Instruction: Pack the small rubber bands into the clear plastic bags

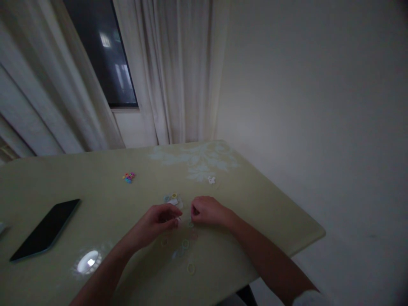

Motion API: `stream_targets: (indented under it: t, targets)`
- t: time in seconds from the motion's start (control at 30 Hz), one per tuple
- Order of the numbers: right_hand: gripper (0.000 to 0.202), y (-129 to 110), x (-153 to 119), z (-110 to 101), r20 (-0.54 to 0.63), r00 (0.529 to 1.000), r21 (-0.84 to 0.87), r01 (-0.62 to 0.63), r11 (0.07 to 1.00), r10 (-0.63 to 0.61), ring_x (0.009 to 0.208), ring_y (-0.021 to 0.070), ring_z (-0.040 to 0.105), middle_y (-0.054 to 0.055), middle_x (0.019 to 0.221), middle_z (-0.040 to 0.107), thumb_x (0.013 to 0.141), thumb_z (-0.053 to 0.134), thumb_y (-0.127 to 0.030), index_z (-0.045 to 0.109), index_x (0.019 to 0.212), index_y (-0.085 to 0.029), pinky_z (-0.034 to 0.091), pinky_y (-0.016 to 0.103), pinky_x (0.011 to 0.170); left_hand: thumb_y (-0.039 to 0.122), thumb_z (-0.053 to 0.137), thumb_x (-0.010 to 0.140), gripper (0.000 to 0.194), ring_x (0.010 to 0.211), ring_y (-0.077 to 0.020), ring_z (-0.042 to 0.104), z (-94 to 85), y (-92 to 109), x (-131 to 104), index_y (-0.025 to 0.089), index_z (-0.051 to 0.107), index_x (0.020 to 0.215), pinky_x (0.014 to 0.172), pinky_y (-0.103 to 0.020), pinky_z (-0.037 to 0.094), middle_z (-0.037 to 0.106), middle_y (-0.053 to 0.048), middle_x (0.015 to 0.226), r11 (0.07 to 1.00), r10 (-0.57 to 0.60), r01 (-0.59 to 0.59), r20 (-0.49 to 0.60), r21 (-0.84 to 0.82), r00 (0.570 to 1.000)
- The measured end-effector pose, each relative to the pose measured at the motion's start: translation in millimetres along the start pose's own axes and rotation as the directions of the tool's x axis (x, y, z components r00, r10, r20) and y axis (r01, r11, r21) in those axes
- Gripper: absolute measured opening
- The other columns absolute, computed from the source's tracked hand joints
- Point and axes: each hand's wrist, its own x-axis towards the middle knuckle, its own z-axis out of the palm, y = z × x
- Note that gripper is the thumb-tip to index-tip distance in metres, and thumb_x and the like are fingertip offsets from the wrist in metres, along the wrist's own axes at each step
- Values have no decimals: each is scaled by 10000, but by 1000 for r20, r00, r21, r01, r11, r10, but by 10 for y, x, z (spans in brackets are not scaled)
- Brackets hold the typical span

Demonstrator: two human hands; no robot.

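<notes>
My left hand (164, 219) is over the middle of the table, its thumb and fingers closed round a small whitish piece (178, 220). Just to its right, my right hand (205, 209) is curled with the fingertips pressed together at a tiny pale item that is too small to name. Below the right fingertips lies a small greenish ring (191, 224). Nearer the front edge are a pale green ring (185, 244), a yellowish ring (191, 268) and a faint orange ring (164, 242). Behind my left hand is a clear bag (180, 202) with a yellow ring beside it.
A dark tablet (47, 229) lies on the greenish table (261, 191) at the left. Farther back are a pile of small coloured pieces (129, 177) and a few white pieces (211, 180). Curtains (181, 72) and a wall stand behind.
</notes>
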Motion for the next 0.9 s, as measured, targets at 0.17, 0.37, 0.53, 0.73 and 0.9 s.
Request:
stream_targets:
  t: [0.17,0.37,0.53,0.73,0.9]
  targets:
    - [108,73,-2,-3,-38,999,76,28,997,-25,767,173,595,54,880,713,811,709,-256,716,873,-168,387,261,674,449,743,871,289,757,-183,678,28,60,-8,167,768,928,694,-260,506,745,-47,825,995,95,-93,-58,47,994]
    - [78,77,-38,-74,-148,986,648,156,745,-78,691,118,501,-26,768,577,844,642,-232,628,870,-160,390,233,646,420,765,854,238,783,-192,717,125,175,-32,192,787,917,727,-275,548,789,-55,853,995,76,-84,-136,-56,988]
    - [147,-118,-72,-3,-169,981,797,192,573,-93,682,109,450,-40,747,519,841,669,-295,599,868,-169,360,227,625,439,806,816,262,761,-201,736,203,214,-39,188,798,893,721,-287,575,808,-60,840,987,72,-99,-203,-126,976]
    - [147,-224,-39,116,-216,976,826,200,527,-32,647,101,420,-49,713,499,792,704,-261,592,830,-173,336,225,599,457,880,752,309,745,-210,754,233,181,-28,189,755,841,712,-302,602,806,-56,816,968,99,-153,-256,-201,962]
    - [265,-244,-23,142,-204,979,883,193,428,-20,655,102,430,-39,738,513,817,727,-398,606,887,-172,332,231,603,463,845,800,297,797,-222,755,205,174,-27,190,775,893,750,-322,613,804,-67,860,970,148,-194,-279,-145,949]
